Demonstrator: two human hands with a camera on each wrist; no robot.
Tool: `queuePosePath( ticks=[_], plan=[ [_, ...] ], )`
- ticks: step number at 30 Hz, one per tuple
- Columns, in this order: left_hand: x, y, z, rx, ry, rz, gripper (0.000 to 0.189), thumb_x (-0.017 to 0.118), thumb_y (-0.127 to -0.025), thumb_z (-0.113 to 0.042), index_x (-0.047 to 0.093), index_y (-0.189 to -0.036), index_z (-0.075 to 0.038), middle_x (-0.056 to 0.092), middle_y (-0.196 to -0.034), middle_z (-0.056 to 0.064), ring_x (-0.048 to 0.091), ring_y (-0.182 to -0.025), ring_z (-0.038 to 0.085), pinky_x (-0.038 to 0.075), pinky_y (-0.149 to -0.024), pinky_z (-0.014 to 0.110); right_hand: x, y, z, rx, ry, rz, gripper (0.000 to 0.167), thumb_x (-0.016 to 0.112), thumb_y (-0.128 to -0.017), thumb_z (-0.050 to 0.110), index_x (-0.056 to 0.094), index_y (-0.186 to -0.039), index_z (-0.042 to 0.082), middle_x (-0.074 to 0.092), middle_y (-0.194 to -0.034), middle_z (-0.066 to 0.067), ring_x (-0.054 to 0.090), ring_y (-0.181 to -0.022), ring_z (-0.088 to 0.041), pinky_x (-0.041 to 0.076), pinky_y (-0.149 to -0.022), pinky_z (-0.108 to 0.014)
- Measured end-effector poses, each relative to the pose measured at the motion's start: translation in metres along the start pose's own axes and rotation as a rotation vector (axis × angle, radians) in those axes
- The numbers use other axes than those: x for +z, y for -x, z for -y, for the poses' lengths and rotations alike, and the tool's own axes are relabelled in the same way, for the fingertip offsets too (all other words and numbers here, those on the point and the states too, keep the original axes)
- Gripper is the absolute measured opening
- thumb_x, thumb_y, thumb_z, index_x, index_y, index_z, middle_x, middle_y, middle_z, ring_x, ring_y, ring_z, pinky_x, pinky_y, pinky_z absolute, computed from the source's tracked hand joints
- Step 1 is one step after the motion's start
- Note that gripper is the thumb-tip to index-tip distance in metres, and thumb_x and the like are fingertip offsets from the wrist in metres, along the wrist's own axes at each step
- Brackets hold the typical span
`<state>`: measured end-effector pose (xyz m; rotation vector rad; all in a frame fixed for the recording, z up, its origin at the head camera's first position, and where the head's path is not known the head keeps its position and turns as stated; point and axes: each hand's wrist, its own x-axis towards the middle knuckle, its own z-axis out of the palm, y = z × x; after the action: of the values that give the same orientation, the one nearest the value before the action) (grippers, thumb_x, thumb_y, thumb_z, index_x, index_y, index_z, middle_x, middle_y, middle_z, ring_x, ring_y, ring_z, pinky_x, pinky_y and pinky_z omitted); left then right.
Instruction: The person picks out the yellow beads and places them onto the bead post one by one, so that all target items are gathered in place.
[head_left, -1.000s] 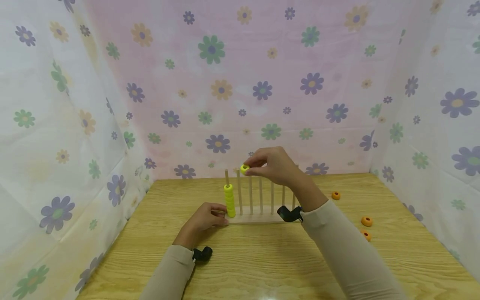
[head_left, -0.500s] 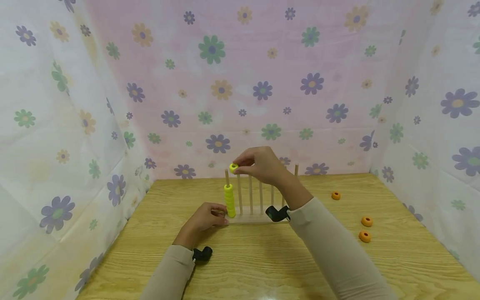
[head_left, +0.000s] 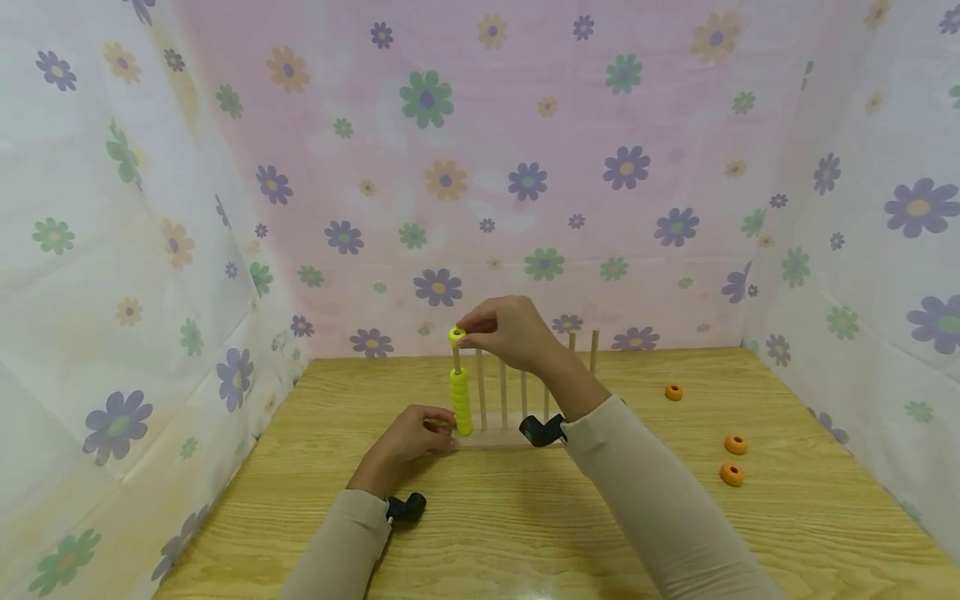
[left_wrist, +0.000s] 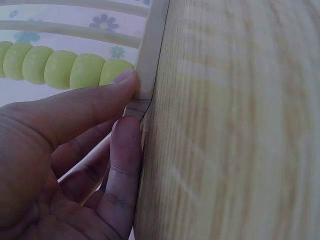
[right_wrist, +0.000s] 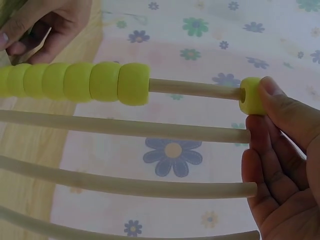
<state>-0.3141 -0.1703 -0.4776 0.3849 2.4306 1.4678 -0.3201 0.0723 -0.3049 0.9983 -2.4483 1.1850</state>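
Note:
A yellow bead (head_left: 457,337) is pinched between thumb and fingers of my right hand (head_left: 510,333), at the top of the leftmost peg of a wooden peg rack (head_left: 491,437). In the right wrist view the tip of that peg (right_wrist: 195,89) enters the hole of the bead (right_wrist: 252,96). Lower on the same peg sits a stack of several yellow beads (head_left: 460,403), with bare peg between. My left hand (head_left: 408,435) grips the left end of the rack's base (left_wrist: 145,65), thumb beside the lowest bead, as the left wrist view shows.
The other upright pegs (head_left: 503,392) carry no beads and stand right of the stack, partly behind my right arm. Three orange beads (head_left: 673,392) lie on the wood-grain table (head_left: 480,533) at the right. Flowered cloth (head_left: 525,225) hangs behind and at both sides.
My right hand has carried the yellow bead leftward from above the neighbouring pegs to the tip of the leftmost peg. The left hand has stayed on the base.

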Motion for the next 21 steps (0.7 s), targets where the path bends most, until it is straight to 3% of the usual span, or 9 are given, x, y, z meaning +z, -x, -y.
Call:
queuePosePath(
  ticks=[21],
  plan=[
    [-0.0004, -0.0017, 0.0007, 0.0, 0.012, -0.001, 0.029, 0.083, -0.088, -0.01, 0.074, -0.116, -0.007, 0.073, -0.108, 0.01, 0.067, -0.091, 0.017, 0.06, -0.076, 0.032, 0.0055, -0.0041, 0.0016, 0.051, 0.013, 0.013, 0.019, 0.083, -0.09, 0.022, 0.082, -0.107, 0.013, 0.078, -0.1, 0.003, 0.074, -0.087, -0.007, 0.061, -0.076, -0.024]
  ],
)
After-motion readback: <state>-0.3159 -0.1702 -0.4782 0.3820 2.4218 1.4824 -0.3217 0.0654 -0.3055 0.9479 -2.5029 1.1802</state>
